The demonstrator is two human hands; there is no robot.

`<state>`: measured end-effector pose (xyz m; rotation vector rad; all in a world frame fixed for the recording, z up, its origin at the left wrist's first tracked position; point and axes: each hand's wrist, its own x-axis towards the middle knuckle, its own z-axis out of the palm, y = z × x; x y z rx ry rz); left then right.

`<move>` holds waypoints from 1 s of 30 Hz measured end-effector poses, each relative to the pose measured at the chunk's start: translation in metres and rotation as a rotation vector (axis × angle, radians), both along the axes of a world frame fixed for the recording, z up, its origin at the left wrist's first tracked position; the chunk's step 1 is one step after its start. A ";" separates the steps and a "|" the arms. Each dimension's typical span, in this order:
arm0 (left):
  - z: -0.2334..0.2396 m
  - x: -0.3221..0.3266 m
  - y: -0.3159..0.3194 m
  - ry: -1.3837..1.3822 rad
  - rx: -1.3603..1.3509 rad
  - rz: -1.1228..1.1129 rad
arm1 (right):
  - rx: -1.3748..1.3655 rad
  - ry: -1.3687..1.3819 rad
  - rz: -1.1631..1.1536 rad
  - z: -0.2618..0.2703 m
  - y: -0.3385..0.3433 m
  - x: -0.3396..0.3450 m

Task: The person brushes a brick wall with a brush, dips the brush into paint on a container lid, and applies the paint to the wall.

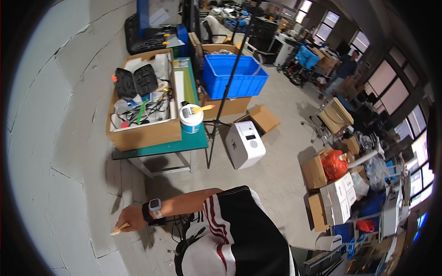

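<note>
My right hand (132, 219) reaches out at the lower left, near the wall of pale blocks (69, 193). It grips a small tan-handled tool (119, 229) whose tip looks paler. Blur and the fist hide what kind of tool it is. A watch (155, 205) with a light strap and a black band circle the wrist. My left hand is out of view. On the corner of the green-topped table (195, 140) stands a white tub (192, 127). A paintbrush with a yellow handle (203, 108) lies across its lid.
A cardboard box (148, 135) of cables and tool cases fills much of the table. Beside it are a black tripod pole (226, 90), a blue crate (231, 81) and a white appliance (244, 146). Stacked boxes (338, 200) stand at right. A person (340, 74) stands farther back.
</note>
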<state>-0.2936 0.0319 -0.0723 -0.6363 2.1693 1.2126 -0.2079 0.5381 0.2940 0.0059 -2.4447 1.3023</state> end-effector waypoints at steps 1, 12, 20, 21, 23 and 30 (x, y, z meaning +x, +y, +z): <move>-0.005 -0.015 0.006 0.013 0.022 -0.039 | 0.013 -0.004 -0.087 -0.005 0.005 0.012; 0.039 -0.109 0.075 0.088 0.201 -0.334 | 0.084 -0.180 -0.533 -0.006 -0.010 0.112; 0.039 -0.117 0.024 -0.084 0.252 -0.269 | 0.175 -0.235 -0.507 -0.021 -0.028 0.090; 0.028 -0.100 0.019 -0.006 0.122 -0.202 | 0.239 -0.270 -0.484 -0.024 -0.030 0.083; 0.026 -0.090 0.005 -0.029 0.131 -0.136 | 0.209 -0.303 -0.464 -0.022 -0.033 0.075; 0.063 -0.044 -0.024 0.037 0.023 -0.116 | 0.059 -0.039 -0.294 -0.005 -0.055 0.014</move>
